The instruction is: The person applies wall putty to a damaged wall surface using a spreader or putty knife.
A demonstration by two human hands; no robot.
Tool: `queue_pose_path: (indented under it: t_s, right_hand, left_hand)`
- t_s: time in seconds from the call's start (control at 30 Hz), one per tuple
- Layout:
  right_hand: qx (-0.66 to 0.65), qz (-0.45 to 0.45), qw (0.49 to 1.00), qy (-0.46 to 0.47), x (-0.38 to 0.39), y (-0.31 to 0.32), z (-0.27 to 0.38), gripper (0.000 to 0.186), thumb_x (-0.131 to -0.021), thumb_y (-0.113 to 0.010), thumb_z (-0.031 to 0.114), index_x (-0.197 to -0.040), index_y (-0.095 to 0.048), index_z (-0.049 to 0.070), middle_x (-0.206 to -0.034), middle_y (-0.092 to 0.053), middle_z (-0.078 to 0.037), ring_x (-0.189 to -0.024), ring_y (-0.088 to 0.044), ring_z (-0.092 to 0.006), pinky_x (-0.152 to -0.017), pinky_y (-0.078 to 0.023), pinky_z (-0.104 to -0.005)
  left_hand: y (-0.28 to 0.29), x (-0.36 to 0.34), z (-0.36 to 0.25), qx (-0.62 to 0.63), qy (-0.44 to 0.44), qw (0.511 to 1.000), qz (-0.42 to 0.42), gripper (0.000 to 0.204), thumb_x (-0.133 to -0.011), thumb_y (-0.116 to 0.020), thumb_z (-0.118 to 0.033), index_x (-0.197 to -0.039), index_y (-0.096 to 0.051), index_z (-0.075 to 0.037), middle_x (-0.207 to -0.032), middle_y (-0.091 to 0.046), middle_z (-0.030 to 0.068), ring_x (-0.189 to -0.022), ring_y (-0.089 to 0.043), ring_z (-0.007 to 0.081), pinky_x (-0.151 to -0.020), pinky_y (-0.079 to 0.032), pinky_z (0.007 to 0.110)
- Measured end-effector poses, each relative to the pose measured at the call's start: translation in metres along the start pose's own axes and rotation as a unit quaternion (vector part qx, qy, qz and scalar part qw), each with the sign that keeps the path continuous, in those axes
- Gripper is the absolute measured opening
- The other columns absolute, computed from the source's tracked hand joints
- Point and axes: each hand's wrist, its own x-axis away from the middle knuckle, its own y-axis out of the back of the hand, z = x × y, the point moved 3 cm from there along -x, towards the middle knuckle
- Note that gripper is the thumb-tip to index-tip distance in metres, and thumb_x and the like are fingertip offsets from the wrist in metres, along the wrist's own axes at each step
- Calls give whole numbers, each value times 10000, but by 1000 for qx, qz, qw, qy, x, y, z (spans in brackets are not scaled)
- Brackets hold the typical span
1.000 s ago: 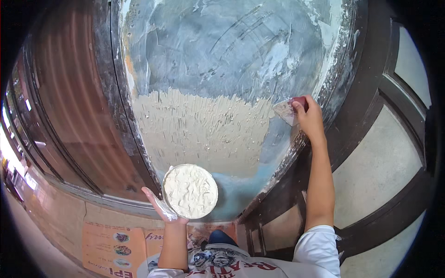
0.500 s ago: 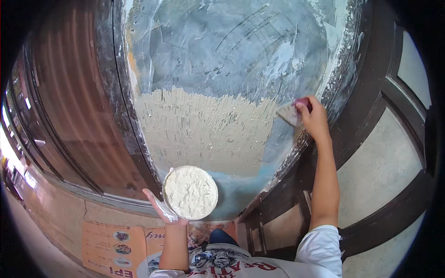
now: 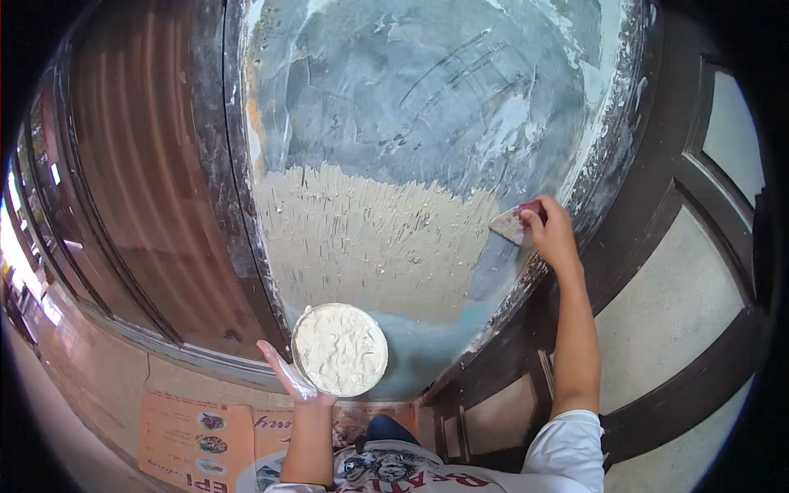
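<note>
Right hand [image 3: 552, 234]: closed around a red-handled scraper [image 3: 511, 228], right of centre, its blade by the right edge of the cream paste patch [image 3: 370, 246].
Left hand [image 3: 289, 378]: paste-smeared, supporting a round tub [image 3: 385, 352] at lower centre; fingers underneath are hidden.
Blade: best kept at a low, even angle, with steady pressure to flatten the ridges.
Patch edge: overlapping the spread paste slightly should blend the seam with the bare blue-grey strip [image 3: 493, 271].
Tub: better level and close, though it covers the patch's lower left corner from view.
Right side: dark wooden framework [image 3: 633, 255] crowds the wrist, so strokes there probably need care.
Lower left: orange printed sheet [image 3: 173, 444].
</note>
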Motion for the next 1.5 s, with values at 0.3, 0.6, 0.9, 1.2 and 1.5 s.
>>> queue_pose_path:
  t_s: [0.3,0.6,0.9,1.2,1.5]
  right_hand:
    - [-66,-42,996,-34,-17,22,8,239,-902,-714,131,-1049,-619,-31,-941,-658,-236,-885,-635,-440,-788,-502,-434]
    - [-30,-13,998,-44,-18,17,6,218,-903,-728,142,-1024,-630,-12,-891,-668,-213,-829,-648,-395,-759,-507,-428]
    - [-51,-13,998,-45,-20,21,-1,275,-908,-738,181,-1069,-632,-15,-923,-694,-206,-859,-676,-386,-784,-519,-418]
    - [-465,110,844,-244,57,-17,71,222,-973,-702,136,-1137,-679,-11,-990,-722,-34,-848,-656,-95,-754,-545,-254]
    - [-675,315,575,-339,173,-123,119,264,-1024,-638,191,-1184,-666,-17,-1048,-732,-58,-853,-680,-102,-760,-544,-255]
  left_hand:
    - [-4,7,-2,16,-1,1000,19,1045,-823,-470,-888,-1435,-524,-43,-1497,-502,190,-1333,-528,389,-1099,-453,571]
    - [4,13,-10,7,-14,1000,17,1068,-813,-449,-907,-1428,-533,-38,-1484,-518,194,-1326,-537,394,-1090,-464,568]
    - [-3,14,4,38,24,999,15,1092,-811,-426,-917,-1455,-509,-39,-1507,-498,196,-1338,-521,414,-1094,-446,596]
    - [37,5,12,60,42,997,-8,1056,-837,-383,-902,-1500,-489,-87,-1573,-435,185,-1395,-456,434,-1124,-390,629]
    - [28,12,10,38,41,998,-12,1120,-795,-384,-941,-1504,-481,-79,-1586,-417,183,-1397,-456,437,-1127,-391,619]
